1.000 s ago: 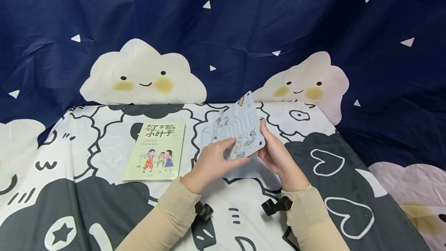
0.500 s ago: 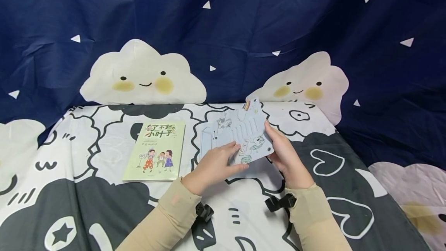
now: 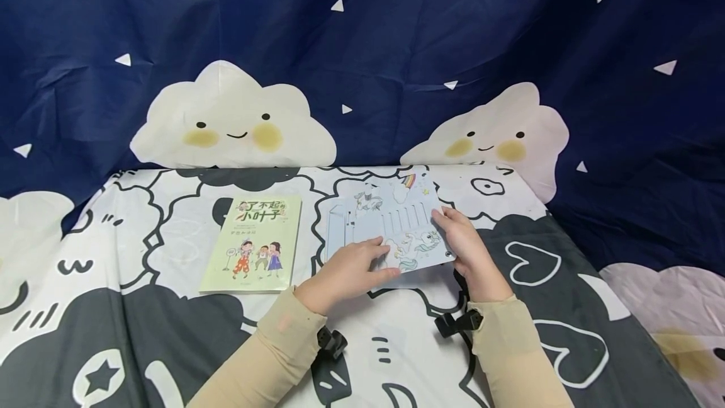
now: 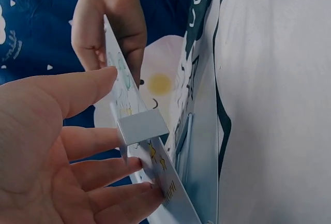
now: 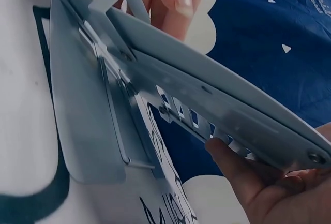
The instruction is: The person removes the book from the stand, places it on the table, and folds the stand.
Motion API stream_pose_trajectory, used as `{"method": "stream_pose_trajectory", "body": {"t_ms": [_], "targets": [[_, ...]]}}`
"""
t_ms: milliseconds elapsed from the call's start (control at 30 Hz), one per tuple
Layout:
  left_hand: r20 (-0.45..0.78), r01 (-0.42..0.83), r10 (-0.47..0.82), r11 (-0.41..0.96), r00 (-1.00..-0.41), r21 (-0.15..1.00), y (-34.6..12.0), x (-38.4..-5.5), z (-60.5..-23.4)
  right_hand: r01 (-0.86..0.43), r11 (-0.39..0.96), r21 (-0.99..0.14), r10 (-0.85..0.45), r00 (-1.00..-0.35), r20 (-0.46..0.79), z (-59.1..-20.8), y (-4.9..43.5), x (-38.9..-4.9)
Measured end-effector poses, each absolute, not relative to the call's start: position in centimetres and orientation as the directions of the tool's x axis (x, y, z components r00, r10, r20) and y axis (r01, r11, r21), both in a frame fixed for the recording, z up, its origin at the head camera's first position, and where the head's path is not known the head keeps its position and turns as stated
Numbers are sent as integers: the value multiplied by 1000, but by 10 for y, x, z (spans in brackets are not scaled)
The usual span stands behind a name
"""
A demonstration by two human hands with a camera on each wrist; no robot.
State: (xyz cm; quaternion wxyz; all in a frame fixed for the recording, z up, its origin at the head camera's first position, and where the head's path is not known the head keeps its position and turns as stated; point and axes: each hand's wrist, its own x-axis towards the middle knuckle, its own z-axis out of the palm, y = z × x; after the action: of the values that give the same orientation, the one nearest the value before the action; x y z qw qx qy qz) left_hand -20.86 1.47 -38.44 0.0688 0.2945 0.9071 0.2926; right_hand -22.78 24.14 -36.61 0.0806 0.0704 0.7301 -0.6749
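Observation:
A pale blue metal book stand with unicorn and rainbow pictures and a row of slots is unfolded in front of me. Its printed panel slants up from the base plate, which lies on the cloth. My right hand grips the panel's right edge, a finger reaching the slotted back. My left hand lies at the lower left of the panel, its fairly straight fingers touching the printed face near a bent metal tab. Behind the panel, a wire support shows in the right wrist view.
Left of the stand lies a light green book with cartoon figures on its cover. A black, white and grey patterned cloth covers the table. Behind it hangs a dark blue curtain with cloud faces.
The stand's panel has swung down and to the right, so more of its printed face shows. My right hand has moved right and slightly lower with it; the left hand has barely shifted.

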Motion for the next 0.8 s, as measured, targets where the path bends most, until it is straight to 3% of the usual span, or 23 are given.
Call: {"method": "stream_pose_trajectory", "body": {"t_ms": [167,800], "targets": [[32,483,575,655,-818,581,15,-209,-384,208,179,-962,-10,-977,-213,-370,247,-232],[-8,487,588,678,-809,551,15,-211,-390,234,328,-915,-4,-969,-249,-391,274,-241]]}}
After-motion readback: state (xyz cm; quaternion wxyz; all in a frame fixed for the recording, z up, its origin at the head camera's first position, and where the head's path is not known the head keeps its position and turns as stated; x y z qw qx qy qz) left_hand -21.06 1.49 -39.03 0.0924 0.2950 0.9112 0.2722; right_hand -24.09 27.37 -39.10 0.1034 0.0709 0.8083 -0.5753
